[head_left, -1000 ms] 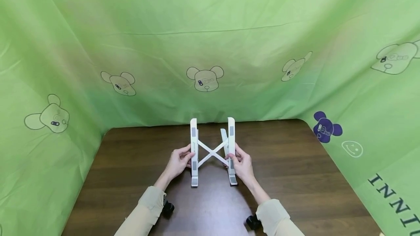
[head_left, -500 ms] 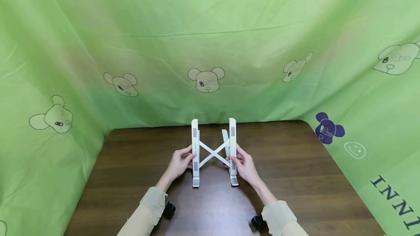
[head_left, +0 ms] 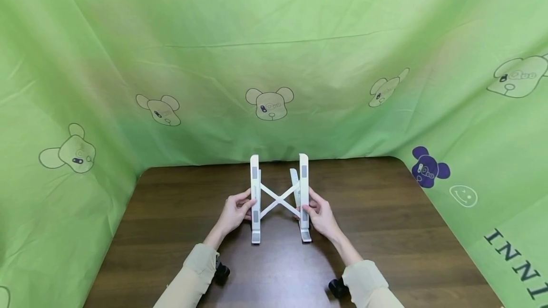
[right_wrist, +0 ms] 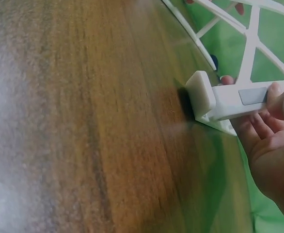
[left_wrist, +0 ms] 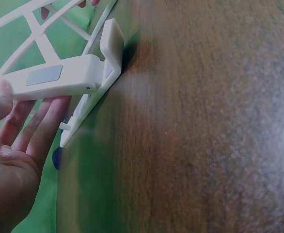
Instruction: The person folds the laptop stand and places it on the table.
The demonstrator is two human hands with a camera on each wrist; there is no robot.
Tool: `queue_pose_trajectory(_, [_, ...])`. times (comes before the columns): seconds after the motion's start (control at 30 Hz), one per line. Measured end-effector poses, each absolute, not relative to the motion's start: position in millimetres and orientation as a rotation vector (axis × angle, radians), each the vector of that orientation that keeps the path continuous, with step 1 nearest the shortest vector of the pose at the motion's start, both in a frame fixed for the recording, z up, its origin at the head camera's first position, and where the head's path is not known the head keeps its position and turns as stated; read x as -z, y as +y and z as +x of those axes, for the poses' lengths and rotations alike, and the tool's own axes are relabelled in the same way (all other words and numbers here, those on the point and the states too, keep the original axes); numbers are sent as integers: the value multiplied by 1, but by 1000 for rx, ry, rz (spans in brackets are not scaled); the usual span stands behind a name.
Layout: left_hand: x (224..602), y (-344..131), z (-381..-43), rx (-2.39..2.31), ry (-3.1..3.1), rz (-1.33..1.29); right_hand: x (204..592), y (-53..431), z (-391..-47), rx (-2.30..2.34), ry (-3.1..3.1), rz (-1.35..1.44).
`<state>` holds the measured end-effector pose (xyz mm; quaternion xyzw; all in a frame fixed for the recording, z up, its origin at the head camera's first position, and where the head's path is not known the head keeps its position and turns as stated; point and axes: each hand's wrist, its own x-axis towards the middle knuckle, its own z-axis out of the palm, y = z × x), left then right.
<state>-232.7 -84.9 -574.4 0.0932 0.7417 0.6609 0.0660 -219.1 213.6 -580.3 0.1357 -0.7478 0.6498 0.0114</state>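
A white folding laptop stand [head_left: 279,199] stands unfolded on the table, its two side rails joined by an X of crossed bars. Grey pads line the rails, and a lip turns up at the near end of each. My left hand [head_left: 232,211] grips the left rail, thumb on top and fingers underneath, as the left wrist view also shows around the white rail [left_wrist: 79,73]. On the other side my right hand [head_left: 322,216] pinches the right rail [right_wrist: 229,104] in the same manner, its thumb on a grey pad. Some fingertips are hidden beneath the rails.
A dark brown wooden table [head_left: 180,198] spreads around the stand. Green cloth [head_left: 205,61] with printed bear heads hangs along the back and both sides, meeting the table's far edge. Black wrist cameras [head_left: 338,288] sit under the sleeves.
The whole view has shifted slightly. Both hands keep their hold on the laptop stand, which looks the same in shape and place; the right forearm has moved a little outward.
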Motion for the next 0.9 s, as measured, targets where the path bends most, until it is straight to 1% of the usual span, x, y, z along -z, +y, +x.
queue_pose_trajectory(0.33, [571, -82, -232, -1980, 2240, 264, 580, 209, -217, -1977, -2364, 308])
queue_pose_trajectory(0.9, [571, -78, -230, -1977, 2282, 264, 579, 206, -216, -2026, -2390, 284])
